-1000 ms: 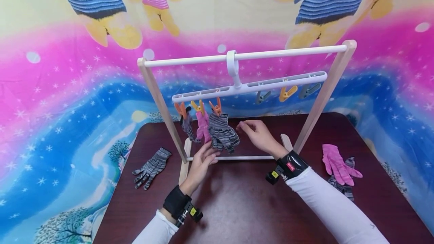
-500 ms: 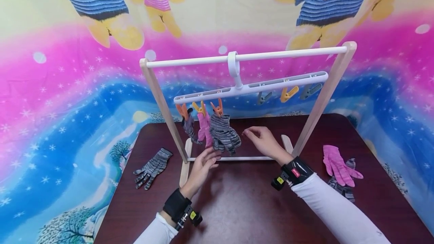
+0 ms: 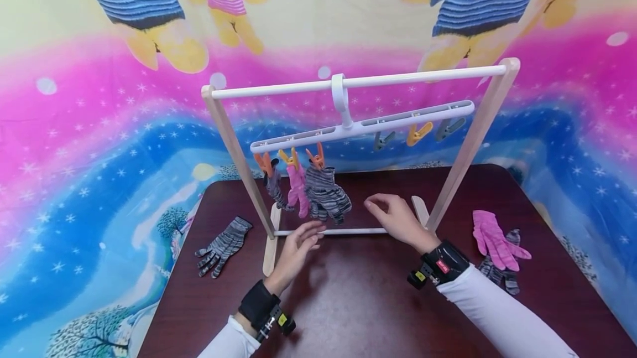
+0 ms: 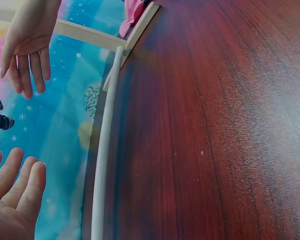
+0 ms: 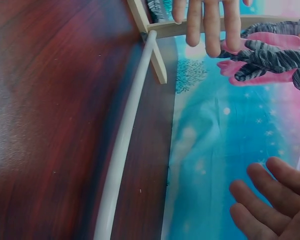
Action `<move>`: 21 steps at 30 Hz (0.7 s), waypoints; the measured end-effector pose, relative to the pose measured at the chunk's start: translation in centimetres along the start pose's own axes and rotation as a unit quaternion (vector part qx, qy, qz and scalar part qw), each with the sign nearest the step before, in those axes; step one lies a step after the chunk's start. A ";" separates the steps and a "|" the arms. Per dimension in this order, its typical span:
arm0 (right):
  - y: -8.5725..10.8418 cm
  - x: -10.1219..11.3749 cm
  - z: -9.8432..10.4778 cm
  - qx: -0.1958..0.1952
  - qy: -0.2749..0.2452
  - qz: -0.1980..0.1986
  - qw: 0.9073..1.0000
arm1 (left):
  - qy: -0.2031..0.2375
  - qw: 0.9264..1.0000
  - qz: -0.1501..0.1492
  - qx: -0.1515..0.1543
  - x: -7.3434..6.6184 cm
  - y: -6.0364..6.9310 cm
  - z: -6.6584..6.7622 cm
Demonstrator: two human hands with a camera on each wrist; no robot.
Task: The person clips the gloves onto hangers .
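Three gloves hang by clips from the left half of a white hanger (image 3: 368,128): a dark striped glove (image 3: 275,187), a pink glove (image 3: 297,192) and a grey striped glove (image 3: 327,195). An orange clip (image 3: 316,156) grips the grey striped one by its cuff. Just below the hanging gloves, my left hand (image 3: 297,247) has its fingers loosely extended and holds nothing. My right hand (image 3: 395,218) is apart from the grey striped glove, to its right, with relaxed fingers. In the right wrist view, both the right hand (image 5: 270,200) and left hand (image 5: 210,22) show bare fingers.
The hanger hooks over the top bar of a wooden rack (image 3: 423,77). Yellow (image 3: 419,134) and grey-green clips hang on its right half. A grey striped glove (image 3: 224,247) lies on the table at left; a pink glove (image 3: 497,240) overlaps another striped one at right.
My right hand has drawn away from the grey striped glove, to the right and slightly down. My left hand has dropped slightly below the gloves. The hanging gloves stay clipped.
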State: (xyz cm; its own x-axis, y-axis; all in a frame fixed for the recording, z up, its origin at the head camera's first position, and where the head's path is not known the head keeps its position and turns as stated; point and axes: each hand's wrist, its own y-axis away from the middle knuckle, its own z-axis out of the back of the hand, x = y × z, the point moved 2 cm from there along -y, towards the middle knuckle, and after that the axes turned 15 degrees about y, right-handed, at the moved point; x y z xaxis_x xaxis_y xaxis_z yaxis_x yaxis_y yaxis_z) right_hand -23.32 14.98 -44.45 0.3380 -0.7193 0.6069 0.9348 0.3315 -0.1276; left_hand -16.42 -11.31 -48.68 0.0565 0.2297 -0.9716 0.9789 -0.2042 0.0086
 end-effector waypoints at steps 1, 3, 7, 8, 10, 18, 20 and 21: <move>0.2 0.0 0.0 -0.001 0.006 0.000 1.000 | -0.002 1.000 0.000 0.004 0.0 0.1 0.0; 0.8 0.0 0.0 -0.003 0.018 0.000 1.000 | -0.006 1.000 -0.001 0.011 0.1 0.3 -0.1; 1.8 0.0 -0.1 -0.008 0.048 -0.003 0.999 | -0.031 0.999 -0.013 0.025 0.3 0.6 -0.3; 2.0 0.0 -0.1 -0.010 0.056 -0.003 0.998 | -0.039 0.999 -0.017 0.028 0.3 0.7 -0.4; 2.5 0.0 -0.1 -0.013 0.071 -0.002 0.997 | -0.053 0.998 -0.024 0.033 0.5 0.8 -0.6; 4.1 -0.1 -0.1 -0.039 0.108 0.035 0.993 | -0.110 0.992 -0.037 0.050 0.6 1.2 -1.5; 4.5 -0.1 0.0 -0.045 0.121 0.042 0.991 | -0.121 0.990 -0.038 0.058 0.6 1.3 -1.7; 4.7 -0.2 0.0 -0.047 0.129 0.044 0.990 | -0.126 0.989 -0.040 0.062 0.6 1.4 -1.9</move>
State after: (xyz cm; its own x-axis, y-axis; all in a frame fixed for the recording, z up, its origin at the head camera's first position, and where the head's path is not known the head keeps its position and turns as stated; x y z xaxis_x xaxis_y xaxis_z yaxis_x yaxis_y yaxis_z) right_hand -18.97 16.70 -45.12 0.4248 -0.8256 0.3715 0.9020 0.3509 -0.2515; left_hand -14.68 -9.67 -48.85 -0.0854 0.0087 -0.9963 0.9455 -0.3146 -0.0838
